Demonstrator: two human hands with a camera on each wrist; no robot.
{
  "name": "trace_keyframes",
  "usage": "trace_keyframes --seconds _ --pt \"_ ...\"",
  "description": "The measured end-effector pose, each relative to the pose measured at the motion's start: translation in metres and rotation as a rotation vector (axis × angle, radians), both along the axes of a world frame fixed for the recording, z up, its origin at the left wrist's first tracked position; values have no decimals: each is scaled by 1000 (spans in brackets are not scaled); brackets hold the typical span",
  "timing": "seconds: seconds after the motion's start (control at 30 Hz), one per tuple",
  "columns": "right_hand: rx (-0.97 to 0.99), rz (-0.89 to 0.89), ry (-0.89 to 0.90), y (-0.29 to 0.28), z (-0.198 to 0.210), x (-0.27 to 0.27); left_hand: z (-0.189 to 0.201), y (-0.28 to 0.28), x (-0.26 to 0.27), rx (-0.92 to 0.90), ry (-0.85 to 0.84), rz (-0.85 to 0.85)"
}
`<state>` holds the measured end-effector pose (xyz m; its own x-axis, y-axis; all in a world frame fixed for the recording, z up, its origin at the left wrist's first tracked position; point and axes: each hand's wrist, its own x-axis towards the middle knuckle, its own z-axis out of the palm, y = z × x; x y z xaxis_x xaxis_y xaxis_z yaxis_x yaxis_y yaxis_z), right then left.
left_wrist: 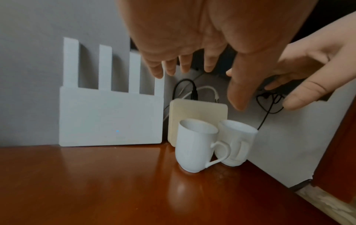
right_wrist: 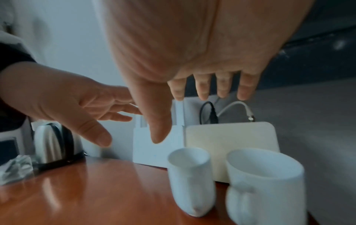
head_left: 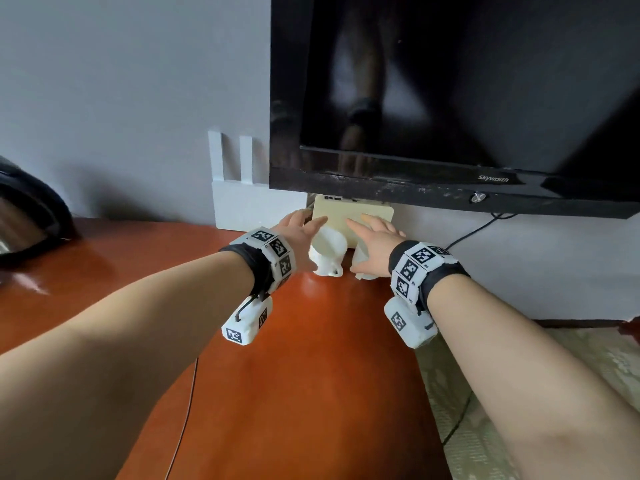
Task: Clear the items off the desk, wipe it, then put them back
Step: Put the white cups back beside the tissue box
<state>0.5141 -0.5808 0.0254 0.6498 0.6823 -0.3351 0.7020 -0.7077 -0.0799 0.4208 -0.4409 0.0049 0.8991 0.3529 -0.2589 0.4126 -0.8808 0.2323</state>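
Observation:
Two white mugs stand side by side on the red-brown desk (head_left: 311, 375), near its back right corner. The left mug (head_left: 327, 252) (left_wrist: 194, 146) (right_wrist: 190, 179) has its handle toward me. The right mug (head_left: 362, 261) (left_wrist: 237, 143) (right_wrist: 265, 187) is partly hidden under my right hand in the head view. My left hand (head_left: 301, 223) (left_wrist: 192, 73) hovers above and left of the left mug, fingers spread and holding nothing. My right hand (head_left: 374, 233) (right_wrist: 192, 99) hovers over the right mug, also spread and holding nothing.
A cream box (head_left: 346, 213) with cables plugged in leans on the wall behind the mugs, beside a white router (head_left: 239, 199). A black TV (head_left: 450, 98) hangs just above. A steel kettle (right_wrist: 55, 143) and crumpled wrapper (right_wrist: 15, 167) sit at the left. The desk edge falls off at the right.

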Motion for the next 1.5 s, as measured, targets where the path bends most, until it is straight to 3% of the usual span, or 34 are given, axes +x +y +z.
trace_keyframes --seconds 0.3,0.5,0.8,1.03,1.2,1.5 --pt "289 16 29 45 37 -162 43 55 -179 -71 -174 14" --pt "319 160 100 88 40 -250 50 93 -292 0 -206 137" --pt "346 511 180 162 43 -357 60 114 -435 66 -210 494" --pt "281 653 222 206 31 -423 55 138 -527 82 -142 715" --pt "276 659 228 267 27 -463 53 199 -579 94 -140 816" --pt "169 488 308 415 -19 -541 7 367 -653 100 -16 791"
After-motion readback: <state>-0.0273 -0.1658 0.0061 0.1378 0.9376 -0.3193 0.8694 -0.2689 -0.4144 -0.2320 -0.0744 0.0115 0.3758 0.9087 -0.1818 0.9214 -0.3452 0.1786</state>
